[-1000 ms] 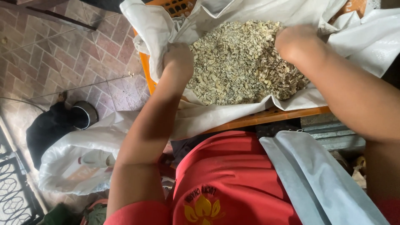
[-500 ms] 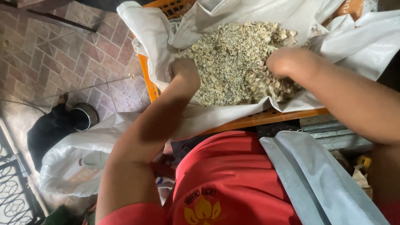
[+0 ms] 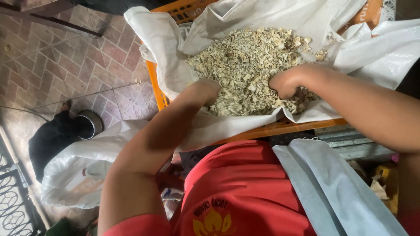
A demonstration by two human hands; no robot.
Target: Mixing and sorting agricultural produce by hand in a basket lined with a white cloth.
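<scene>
Pale, crumbly dried chaff (image 3: 249, 65) fills a white woven sack (image 3: 302, 17) spread inside an orange plastic crate (image 3: 271, 130), where the left hand (image 3: 205, 89) and right hand (image 3: 286, 83) dig in, each grip buried, its closure impossible to tell.

brick floor (image 3: 65, 65) | metal bowl (image 3: 89, 124) | white sack (image 3: 74, 175) | iron gate (image 3: 13, 201)

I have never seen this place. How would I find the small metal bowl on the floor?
Start at the orange crate lined with white sacking, where both hands dig into pale dried flakes. Look down to the brick floor on the left. The metal bowl sits between a black cloth and a white sack: the only round, shiny thing.
</scene>
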